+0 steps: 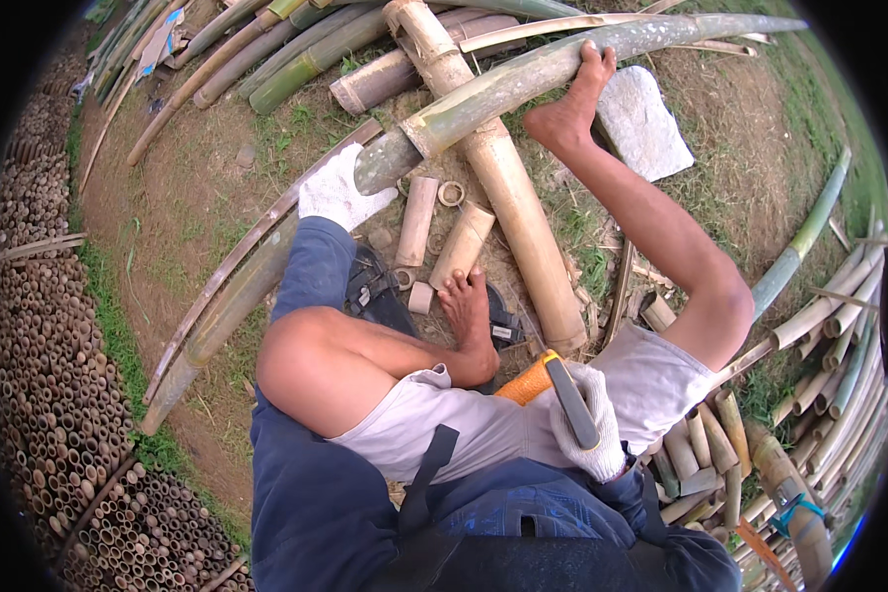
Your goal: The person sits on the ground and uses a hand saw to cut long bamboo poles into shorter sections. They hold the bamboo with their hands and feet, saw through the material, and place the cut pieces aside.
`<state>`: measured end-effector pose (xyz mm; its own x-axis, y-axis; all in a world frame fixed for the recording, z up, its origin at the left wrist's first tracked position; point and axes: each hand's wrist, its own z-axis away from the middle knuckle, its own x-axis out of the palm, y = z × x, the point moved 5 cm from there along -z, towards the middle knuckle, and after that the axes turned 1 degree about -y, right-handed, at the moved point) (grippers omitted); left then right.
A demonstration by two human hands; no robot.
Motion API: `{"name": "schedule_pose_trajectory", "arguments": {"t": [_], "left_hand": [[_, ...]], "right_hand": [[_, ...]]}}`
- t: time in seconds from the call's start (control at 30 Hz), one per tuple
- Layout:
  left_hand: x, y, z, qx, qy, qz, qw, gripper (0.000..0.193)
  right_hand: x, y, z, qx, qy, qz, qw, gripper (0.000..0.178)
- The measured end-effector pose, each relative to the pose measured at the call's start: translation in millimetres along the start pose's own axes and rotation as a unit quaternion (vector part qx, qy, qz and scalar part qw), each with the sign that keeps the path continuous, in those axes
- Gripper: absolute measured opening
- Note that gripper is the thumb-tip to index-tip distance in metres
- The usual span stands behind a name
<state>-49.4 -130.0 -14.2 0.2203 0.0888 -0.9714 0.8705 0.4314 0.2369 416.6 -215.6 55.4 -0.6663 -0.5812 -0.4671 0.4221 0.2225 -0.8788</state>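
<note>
My left hand [343, 187], in a white knit glove, grips a long greenish-grey bamboo pole [523, 87] from above, with the thumb along its near side. A thick tan bamboo log [508, 187] lies crosswise under the pole. My bare right foot [577, 99] presses on the pole farther right. In my gloved right hand [589, 419], closed and held near my lap, is a hand saw [572, 405] with a dark grey and orange handle; its thin blade is nearly edge-on and hard to see. An orange textured object [526, 381] sits beside that hand.
Short cut bamboo tubes [419, 221] and a small bamboo ring [451, 193] lie by my left foot [469, 321]. A flat pale stone [644, 123] is beyond my right foot. Stacked bamboo ends [59, 395] fill the left; more poles [849, 345] lie right and at the back.
</note>
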Motion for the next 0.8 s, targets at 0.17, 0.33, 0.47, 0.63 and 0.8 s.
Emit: {"name": "schedule_pose_trajectory", "arguments": {"t": [0.17,0.33,0.47,0.63,0.8], "left_hand": [[19.1,-28.7,-11.1,0.005,-0.017,-0.051,0.999,0.102],[18.9,-29.4,-4.8,0.012,-0.017,-0.048,0.999,0.102],[16.7,-30.1,0.7,0.013,-0.028,-0.039,0.999,0.099],[24.8,-35.6,-1.0,0.019,-0.026,-0.014,0.999,0.097],[24.0,-34.5,3.0,0.018,-0.014,-0.03,0.999,0.103]], "right_hand": [[43.5,6.5,-115.0,0.004,-0.008,-0.052,0.999,0.054],[117.3,41.8,-249.3,-0.143,0.031,-0.085,0.986,0.053],[80.3,45.9,-137.5,-0.1,0.004,-0.026,0.995,0.052],[20.7,29.1,3.7,-0.078,-0.018,0.076,0.994,0.051],[69.2,35.3,-136.0,-0.118,-0.016,0.021,0.993,0.044]]}}
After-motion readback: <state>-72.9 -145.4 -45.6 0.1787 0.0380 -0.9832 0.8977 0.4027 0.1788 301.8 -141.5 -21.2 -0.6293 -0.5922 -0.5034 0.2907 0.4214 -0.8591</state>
